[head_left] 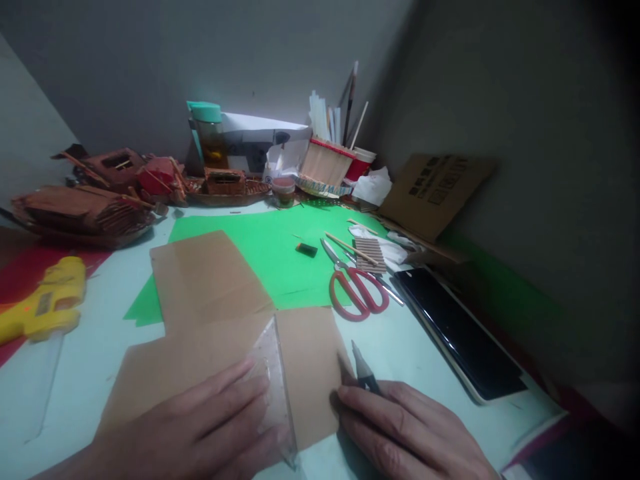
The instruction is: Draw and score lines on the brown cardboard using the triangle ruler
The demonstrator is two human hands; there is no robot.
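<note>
My left hand [200,430] lies flat with fingers stretched out on a clear plastic set square [274,380], pressing it onto brown cardboard [210,320] at the table's near edge. My right hand [410,433] is closed around a dark pen or craft knife [364,370], its tip pointing away from me beside the cardboard's right edge. A second cardboard flap reaches back over a green paper sheet [270,247].
Red-handled scissors [357,287], wooden sticks and a corrugated strip lie right of the green sheet. A black tablet [463,330] sits at the right. A yellow glue gun [45,300] rests at the left. Model boats, a bottle, cups of sticks and a cardboard box line the back wall.
</note>
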